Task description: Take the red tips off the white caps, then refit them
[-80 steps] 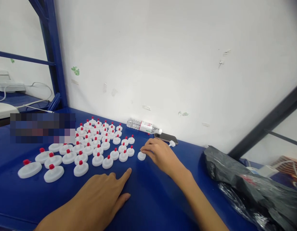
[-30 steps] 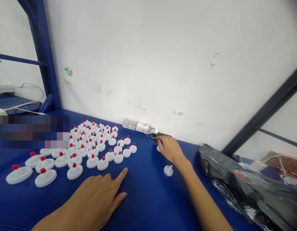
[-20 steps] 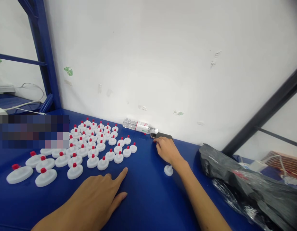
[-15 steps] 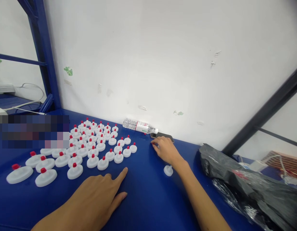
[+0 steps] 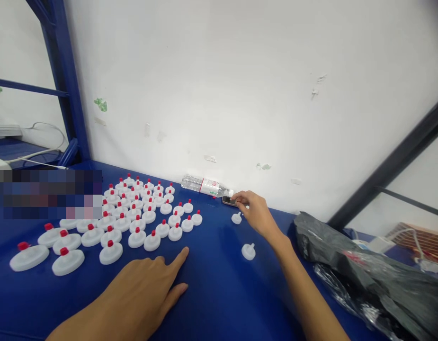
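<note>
My left hand [image 5: 140,289] rests on the blue table, index finger and thumb spread, holding nothing. It is nearest to the group of white, disc-shaped lids with red-tipped spouts [image 5: 152,241]. My right hand [image 5: 256,212] is raised by the phone [image 5: 228,201] and the neck of the bottle. Its fingers are bent, thumb apart from the index finger, with nothing visible between them. Just below its fingers sits a white lid with a bare spout [image 5: 236,218], no red tip on it. Closer to me lies a second bare-spout lid [image 5: 248,252].
A clear water bottle [image 5: 208,186] lies along the wall, a small red cap [image 5: 214,197] beside it. On the right are a grey plastic bag [image 5: 375,274] and a dark slanted post [image 5: 389,166]. A blue frame [image 5: 67,71] stands at left, near a blurred-out patch.
My right hand has moved up and to the right, toward the phone, and a bare-spout lid now shows where it was. My left hand has stayed still.
</note>
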Demonstrator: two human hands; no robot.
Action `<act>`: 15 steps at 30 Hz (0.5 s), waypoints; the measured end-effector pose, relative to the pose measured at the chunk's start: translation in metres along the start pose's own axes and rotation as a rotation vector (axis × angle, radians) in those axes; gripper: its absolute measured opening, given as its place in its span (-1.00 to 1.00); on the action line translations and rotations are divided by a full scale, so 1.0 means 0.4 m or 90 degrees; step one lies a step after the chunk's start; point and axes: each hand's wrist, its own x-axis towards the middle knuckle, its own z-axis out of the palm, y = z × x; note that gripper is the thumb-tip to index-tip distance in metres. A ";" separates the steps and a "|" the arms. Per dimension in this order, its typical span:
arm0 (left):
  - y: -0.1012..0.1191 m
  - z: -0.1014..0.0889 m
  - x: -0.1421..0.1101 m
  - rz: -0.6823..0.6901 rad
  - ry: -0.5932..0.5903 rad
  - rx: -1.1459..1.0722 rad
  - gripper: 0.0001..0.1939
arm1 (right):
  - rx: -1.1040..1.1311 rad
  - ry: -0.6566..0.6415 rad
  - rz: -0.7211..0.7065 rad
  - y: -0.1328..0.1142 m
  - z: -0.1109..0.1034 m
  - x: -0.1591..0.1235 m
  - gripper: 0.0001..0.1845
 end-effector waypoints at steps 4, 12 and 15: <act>-0.001 0.001 0.001 -0.010 0.000 0.006 -0.40 | 0.043 0.002 0.027 0.007 -0.029 -0.003 -0.74; -0.004 0.020 -0.007 -0.005 0.028 0.008 -0.40 | 0.038 -0.071 0.034 0.018 -0.060 -0.016 -0.67; -0.002 0.021 -0.006 0.000 0.025 0.023 -0.40 | 0.032 -0.089 0.035 0.017 -0.054 -0.018 -0.69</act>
